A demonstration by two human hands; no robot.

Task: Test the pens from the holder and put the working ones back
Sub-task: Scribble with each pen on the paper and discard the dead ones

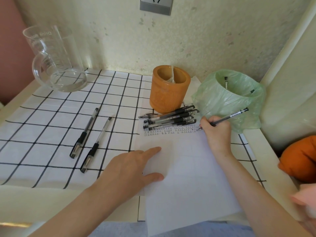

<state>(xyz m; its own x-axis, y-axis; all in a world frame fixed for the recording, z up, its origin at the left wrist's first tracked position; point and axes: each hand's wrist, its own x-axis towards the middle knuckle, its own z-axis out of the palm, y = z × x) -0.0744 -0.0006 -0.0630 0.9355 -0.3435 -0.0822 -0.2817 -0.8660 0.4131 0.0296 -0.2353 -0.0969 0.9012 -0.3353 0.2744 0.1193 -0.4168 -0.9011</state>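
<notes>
An orange-brown pen holder point(168, 93) stands at the back of the table. A pile of several black gel pens point(171, 119) lies in front of it, across the top of a white sheet of paper point(188, 177) with rows of small ink marks. My right hand point(216, 132) grips one black pen point(229, 117), its tip touching the paper at the end of a row of marks. My left hand point(131, 168) lies flat on the sheet's left edge, fingers apart. Two capped pens point(89, 139) lie side by side on the checked cloth at left.
A small bin lined with a green bag point(227, 100) stands right of the holder with two pens inside. A glass jug point(54, 60) sits at the back left. An orange cushion point(301, 159) lies beyond the table's right edge. The wall runs close behind.
</notes>
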